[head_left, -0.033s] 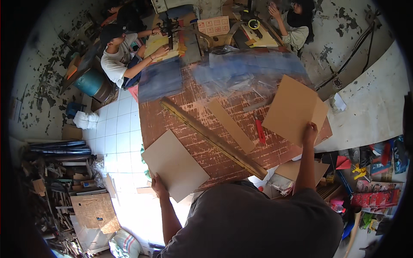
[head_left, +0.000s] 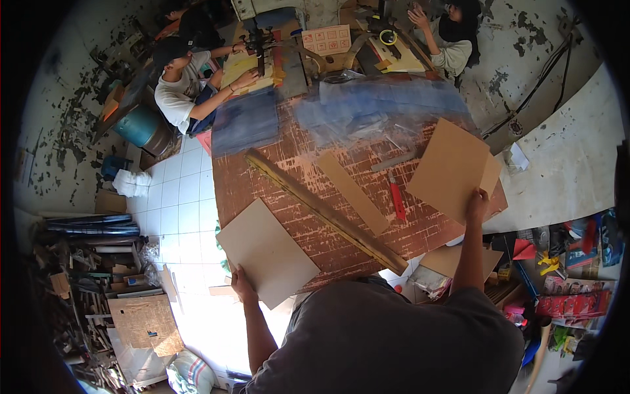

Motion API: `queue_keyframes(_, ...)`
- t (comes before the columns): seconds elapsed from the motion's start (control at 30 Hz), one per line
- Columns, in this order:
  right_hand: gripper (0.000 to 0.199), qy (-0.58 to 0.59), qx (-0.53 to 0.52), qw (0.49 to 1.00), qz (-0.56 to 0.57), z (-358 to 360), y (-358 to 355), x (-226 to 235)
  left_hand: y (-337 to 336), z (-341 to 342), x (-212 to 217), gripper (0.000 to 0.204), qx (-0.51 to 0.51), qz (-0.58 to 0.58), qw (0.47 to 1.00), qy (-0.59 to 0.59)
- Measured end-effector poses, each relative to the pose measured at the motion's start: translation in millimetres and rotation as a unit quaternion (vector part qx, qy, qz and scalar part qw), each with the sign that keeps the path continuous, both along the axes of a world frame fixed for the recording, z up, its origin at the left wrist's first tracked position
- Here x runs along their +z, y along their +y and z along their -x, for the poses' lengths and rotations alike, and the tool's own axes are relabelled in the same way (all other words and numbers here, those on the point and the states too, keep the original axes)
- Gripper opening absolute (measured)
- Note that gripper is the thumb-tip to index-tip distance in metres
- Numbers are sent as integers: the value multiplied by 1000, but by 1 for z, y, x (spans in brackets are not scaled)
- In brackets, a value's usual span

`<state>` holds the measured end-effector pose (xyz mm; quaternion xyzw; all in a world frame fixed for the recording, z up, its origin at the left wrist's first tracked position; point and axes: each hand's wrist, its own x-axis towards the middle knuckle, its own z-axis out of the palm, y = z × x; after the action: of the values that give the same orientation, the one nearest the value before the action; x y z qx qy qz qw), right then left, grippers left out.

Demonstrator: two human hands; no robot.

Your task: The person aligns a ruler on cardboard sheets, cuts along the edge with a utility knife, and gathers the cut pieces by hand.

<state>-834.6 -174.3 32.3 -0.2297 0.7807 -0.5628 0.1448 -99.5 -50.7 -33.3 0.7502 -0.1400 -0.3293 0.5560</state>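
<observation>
My left hand (head_left: 243,285) is closed on the near-left edge of a square grey-brown cardboard sheet (head_left: 269,253), which lies over the table's front left corner. On the right, my right hand (head_left: 477,206) grips the near edge of a brown cardboard sheet (head_left: 449,169). A narrower flap or second piece shows along that sheet's right side; I cannot tell which. Between the hands lie a long yellowish straight bar (head_left: 328,213) and a narrow cardboard strip (head_left: 354,192). A red utility knife (head_left: 398,200) rests just left of the brown sheet, near a grey angled strip (head_left: 394,162).
The worn brown table (head_left: 246,187) carries blue and clear plastic sheeting (head_left: 380,102) at its far side. Beyond it, one person (head_left: 184,85) works at the left and another (head_left: 453,46) sits at the right. Cluttered shelves (head_left: 577,276) stand at right, scrap piles (head_left: 85,295) at left.
My right hand and the brown cardboard sheet have shifted slightly to the right, uncovering more of the grey angled strip. My left hand and its sheet stay put.
</observation>
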Motion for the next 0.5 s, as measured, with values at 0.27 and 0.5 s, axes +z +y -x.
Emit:
queue_keyframes(0.27, 35, 212, -20, 964, -161, 127, 17, -31, 1, -8, -12, 29, -20, 24, 999, 34)
queue_keyframes(0.5, 54, 358, 51, 882, -301, 64, 0, -30, -4, -12, -16, 31, -18, 38, 996, 77)
